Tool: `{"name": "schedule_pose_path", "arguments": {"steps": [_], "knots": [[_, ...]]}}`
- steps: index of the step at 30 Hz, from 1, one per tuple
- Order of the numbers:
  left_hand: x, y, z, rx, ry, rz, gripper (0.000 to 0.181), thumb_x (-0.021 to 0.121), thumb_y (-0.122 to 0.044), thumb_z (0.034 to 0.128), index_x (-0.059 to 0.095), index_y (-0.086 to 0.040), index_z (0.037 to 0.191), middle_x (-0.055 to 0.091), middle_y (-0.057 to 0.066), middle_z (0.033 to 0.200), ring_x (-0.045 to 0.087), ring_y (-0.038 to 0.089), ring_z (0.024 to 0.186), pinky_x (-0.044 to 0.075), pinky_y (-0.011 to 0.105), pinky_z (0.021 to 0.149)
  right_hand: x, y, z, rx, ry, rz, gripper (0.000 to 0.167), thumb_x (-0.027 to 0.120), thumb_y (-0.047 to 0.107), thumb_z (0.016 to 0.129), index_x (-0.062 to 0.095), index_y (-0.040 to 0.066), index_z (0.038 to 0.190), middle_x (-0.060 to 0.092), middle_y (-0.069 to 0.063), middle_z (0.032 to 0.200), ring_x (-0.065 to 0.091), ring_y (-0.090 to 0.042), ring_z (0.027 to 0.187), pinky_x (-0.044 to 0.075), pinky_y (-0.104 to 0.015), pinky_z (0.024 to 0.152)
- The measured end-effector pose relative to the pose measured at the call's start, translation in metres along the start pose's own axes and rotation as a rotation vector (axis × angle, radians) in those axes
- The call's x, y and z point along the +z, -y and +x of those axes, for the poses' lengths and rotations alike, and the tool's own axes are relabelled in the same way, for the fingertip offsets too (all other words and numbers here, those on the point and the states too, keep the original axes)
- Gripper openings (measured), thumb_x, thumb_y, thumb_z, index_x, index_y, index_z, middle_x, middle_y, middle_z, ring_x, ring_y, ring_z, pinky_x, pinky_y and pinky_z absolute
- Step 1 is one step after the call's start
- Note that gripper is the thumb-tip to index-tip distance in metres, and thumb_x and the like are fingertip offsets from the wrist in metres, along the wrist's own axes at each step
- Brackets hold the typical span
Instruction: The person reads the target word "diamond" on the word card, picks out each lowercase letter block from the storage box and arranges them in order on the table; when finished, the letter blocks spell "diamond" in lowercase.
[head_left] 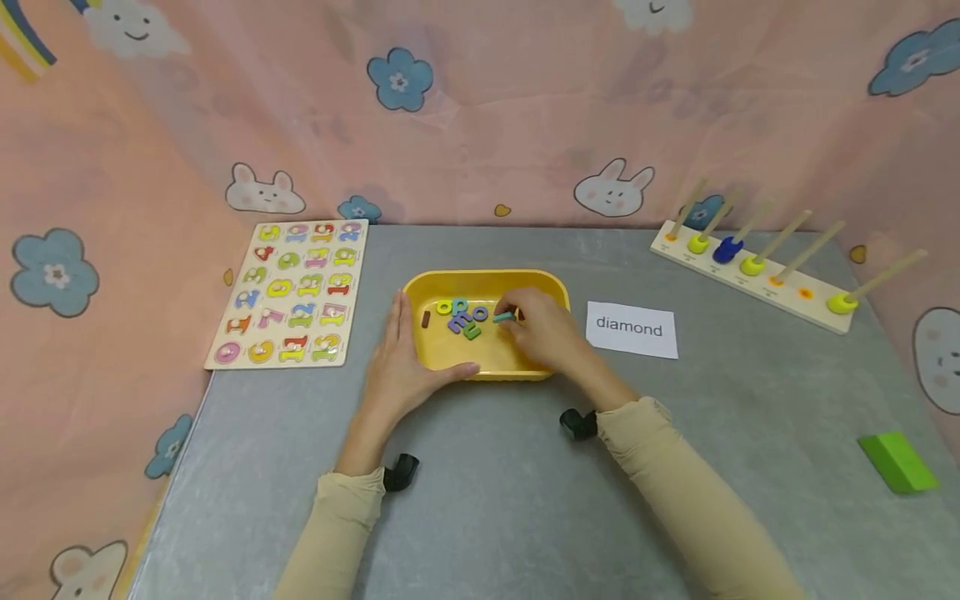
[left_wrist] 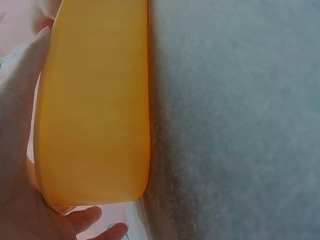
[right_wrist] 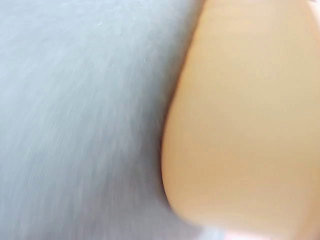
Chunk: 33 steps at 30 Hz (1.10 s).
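Note:
A yellow plastic tray (head_left: 517,372) sits on the grey table. My left hand (head_left: 401,358) rests against its left end, fingers stretched along the side and thumb lying over the front rim. Inside the tray, my right hand (head_left: 542,329) pinches a small teal letter piece (head_left: 502,317) on the right. Loose letters lie to the left of it: a yellow o (head_left: 444,307), a blue p (head_left: 460,306), a purple m (head_left: 459,322), a purple o (head_left: 480,313) and a green letter (head_left: 472,332). A brown strip (head_left: 426,319) is near the left wall. The tray's outer wall (left_wrist: 100,110) fills much of both wrist views.
A white card (head_left: 632,329) reading "diamond" lies right of the tray. A number puzzle board (head_left: 288,292) is at the back left. A peg stand (head_left: 750,275) with rings stands at the back right, and a green block (head_left: 897,462) at the right edge.

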<state>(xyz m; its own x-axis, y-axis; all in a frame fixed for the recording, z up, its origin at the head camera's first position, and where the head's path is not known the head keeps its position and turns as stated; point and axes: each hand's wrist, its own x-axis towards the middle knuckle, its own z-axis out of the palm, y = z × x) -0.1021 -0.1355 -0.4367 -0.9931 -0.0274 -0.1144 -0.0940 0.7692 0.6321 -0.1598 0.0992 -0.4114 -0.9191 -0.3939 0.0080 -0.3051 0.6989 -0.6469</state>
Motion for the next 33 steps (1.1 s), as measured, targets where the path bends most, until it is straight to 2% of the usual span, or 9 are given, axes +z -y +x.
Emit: {"name": "schedule_pose_path", "arguments": {"steps": [3,8,12,15,17,20,26,29,33], "knots": [[0.000,0.000,-0.001,-0.001,-0.001,-0.004,0.152,0.085,-0.081,0.0660,-0.010,-0.025,0.171,-0.004,0.000,0.181,0.037,0.048,0.152,0.035,0.068,0.121,-0.014,-0.003,-0.015,-0.025,-0.045,0.047,0.015,0.071,0.005,0.101,0.072,0.004,0.116,0.070,-0.012,0.106,0.061,-0.028,0.094,0.054,-0.041,0.085],[-0.001,0.001,-0.002,0.001,-0.001,-0.014,0.152,0.087,-0.078,0.0663,-0.010,-0.024,0.171,-0.003,0.001,0.181,0.034,0.045,0.155,0.034,0.067,0.122,-0.036,-0.015,-0.041,-0.070,-0.150,0.063,0.027,0.071,0.001,0.100,0.071,0.002,0.126,0.071,-0.014,0.111,0.066,-0.027,0.091,0.060,-0.042,0.081],[-0.002,0.002,-0.002,0.006,-0.008,-0.016,0.152,0.087,-0.077,0.0666,-0.010,-0.024,0.171,-0.003,0.002,0.181,0.033,0.044,0.156,0.034,0.068,0.122,-0.050,-0.031,-0.057,-0.091,-0.259,0.053,0.020,0.074,0.000,0.098,0.073,-0.001,0.117,0.074,-0.016,0.109,0.070,-0.029,0.092,0.062,-0.046,0.079],[-0.001,0.002,-0.001,0.013,-0.010,-0.017,0.153,0.086,-0.079,0.0660,-0.010,-0.024,0.171,-0.004,0.001,0.181,0.031,0.042,0.158,0.033,0.068,0.122,-0.058,-0.046,-0.068,-0.088,-0.330,0.037,0.015,0.077,0.002,0.095,0.076,0.001,0.111,0.077,-0.014,0.103,0.069,-0.025,0.090,0.060,-0.037,0.076],[0.000,0.001,-0.001,0.017,-0.007,-0.014,0.153,0.085,-0.081,0.0658,-0.010,-0.024,0.171,-0.004,0.001,0.181,0.030,0.041,0.158,0.033,0.068,0.122,-0.063,-0.057,-0.076,-0.071,-0.348,0.028,0.012,0.079,0.002,0.094,0.078,0.003,0.107,0.078,-0.013,0.098,0.066,-0.022,0.087,0.055,-0.030,0.074],[0.001,0.000,0.000,0.017,-0.007,-0.012,0.153,0.085,-0.081,0.0656,-0.010,-0.024,0.171,-0.003,0.001,0.181,0.029,0.039,0.159,0.032,0.067,0.123,-0.066,-0.069,-0.086,-0.027,-0.318,0.015,0.011,0.081,0.002,0.092,0.078,0.003,0.102,0.077,-0.011,0.091,0.061,-0.017,0.081,0.048,-0.022,0.070],[0.001,0.000,0.000,0.016,-0.008,-0.010,0.152,0.086,-0.079,0.0658,-0.009,-0.024,0.171,-0.004,0.000,0.181,0.028,0.037,0.160,0.033,0.065,0.123,-0.060,-0.080,-0.098,0.079,-0.132,0.000,0.013,0.086,0.007,0.088,0.077,0.009,0.097,0.077,-0.004,0.085,0.063,-0.015,0.076,0.049,-0.021,0.067],[0.000,0.000,0.000,0.017,-0.008,-0.010,0.152,0.086,-0.079,0.0660,-0.009,-0.023,0.171,-0.004,0.000,0.181,0.028,0.038,0.159,0.033,0.066,0.123,-0.052,-0.082,-0.098,0.097,-0.065,0.044,0.013,0.087,0.009,0.088,0.078,0.008,0.096,0.076,-0.004,0.087,0.065,-0.015,0.076,0.052,-0.021,0.067],[0.000,0.000,0.000,0.015,-0.005,-0.015,0.152,0.086,-0.079,0.0658,-0.009,-0.024,0.171,-0.004,0.000,0.181,0.029,0.040,0.159,0.032,0.067,0.124,-0.044,-0.083,-0.096,0.098,-0.024,0.099,0.009,0.086,0.006,0.087,0.078,0.005,0.092,0.075,-0.006,0.085,0.066,-0.013,0.073,0.052,-0.020,0.066]]}}
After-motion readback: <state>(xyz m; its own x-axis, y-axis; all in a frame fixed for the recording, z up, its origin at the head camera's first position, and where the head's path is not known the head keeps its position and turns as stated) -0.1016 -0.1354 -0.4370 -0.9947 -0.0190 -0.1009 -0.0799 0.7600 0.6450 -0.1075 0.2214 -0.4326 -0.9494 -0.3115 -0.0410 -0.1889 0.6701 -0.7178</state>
